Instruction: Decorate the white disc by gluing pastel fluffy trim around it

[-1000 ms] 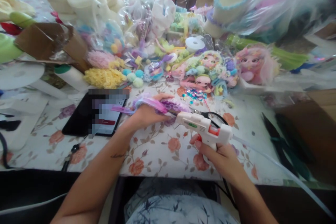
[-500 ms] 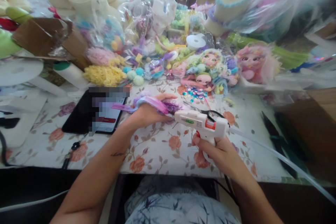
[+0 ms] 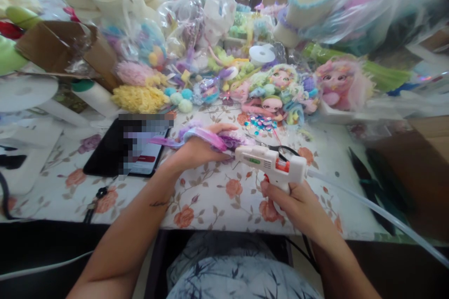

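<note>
My right hand (image 3: pixel 286 198) is wrapped round the handle of a white hot glue gun (image 3: pixel 271 161), a finger at its red trigger. A long clear glue stick (image 3: pixel 368 201) trails from the gun's back end. The nozzle points left, close to a purple frilly ribbon piece (image 3: pixel 210 139) that my left hand (image 3: pixel 201 152) holds over the table. A pink and lilac ribbon end hangs over the back of that hand. Scissors with black handles (image 3: pixel 289 150) lie partly hidden behind the gun. Loose sequins (image 3: pixel 261 124) are scattered just beyond.
A tablet or large phone (image 3: pixel 122 149) lies left of my left arm. Doll heads (image 3: pixel 278 77), pom-poms (image 3: pixel 182 100), yellow trim (image 3: pixel 140 99) and a white ribbon spool (image 3: pixel 262 54) crowd the back. A cardboard box (image 3: pixel 59 49) stands at the left. Dark green-black tools (image 3: pixel 372 191) lie right.
The glue gun has shifted very slightly to the right. My left hand and the ribbon piece stay almost where they were.
</note>
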The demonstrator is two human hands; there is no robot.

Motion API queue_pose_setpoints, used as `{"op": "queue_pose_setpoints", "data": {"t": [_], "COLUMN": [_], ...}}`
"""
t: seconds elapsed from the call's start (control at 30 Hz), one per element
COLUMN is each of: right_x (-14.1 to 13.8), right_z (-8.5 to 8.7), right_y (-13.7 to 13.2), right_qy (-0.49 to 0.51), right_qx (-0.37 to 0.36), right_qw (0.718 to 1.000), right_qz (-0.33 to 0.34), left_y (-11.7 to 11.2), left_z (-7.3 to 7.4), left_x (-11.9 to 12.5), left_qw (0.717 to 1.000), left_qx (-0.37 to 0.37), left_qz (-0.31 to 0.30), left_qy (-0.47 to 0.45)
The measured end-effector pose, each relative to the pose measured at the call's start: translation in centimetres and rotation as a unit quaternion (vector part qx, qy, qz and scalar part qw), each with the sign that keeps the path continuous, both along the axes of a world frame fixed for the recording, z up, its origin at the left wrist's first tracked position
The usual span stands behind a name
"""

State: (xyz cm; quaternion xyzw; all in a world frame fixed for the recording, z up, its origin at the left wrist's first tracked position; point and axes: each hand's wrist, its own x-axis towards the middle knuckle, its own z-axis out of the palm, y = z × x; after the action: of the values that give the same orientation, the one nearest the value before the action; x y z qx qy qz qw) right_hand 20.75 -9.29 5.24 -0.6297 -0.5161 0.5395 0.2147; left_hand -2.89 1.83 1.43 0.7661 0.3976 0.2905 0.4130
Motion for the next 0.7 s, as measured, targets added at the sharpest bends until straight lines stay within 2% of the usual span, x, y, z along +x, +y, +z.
{"op": "queue_pose_setpoints", "data": {"t": [0.37,0.7], "right_x": [1.4,-0.1], "right_z": [1.1,1.1], "right_y": [-0.3,0.5], "right_qy": [-0.082,-0.040], "right_qx": [0.030,0.030], "right_qw": [0.994,0.999], "right_qz": [0.059,0.016], "left_y": [-0.2,-0.1], "left_z": [0.1,0.2], "left_x": [0.0,0.1], "left_qw": [1.000,1.000], "left_qx": [-0.001,-0.007], "left_qz": [0.005,0.000], "left_qy": [-0.003,-0.008]}}
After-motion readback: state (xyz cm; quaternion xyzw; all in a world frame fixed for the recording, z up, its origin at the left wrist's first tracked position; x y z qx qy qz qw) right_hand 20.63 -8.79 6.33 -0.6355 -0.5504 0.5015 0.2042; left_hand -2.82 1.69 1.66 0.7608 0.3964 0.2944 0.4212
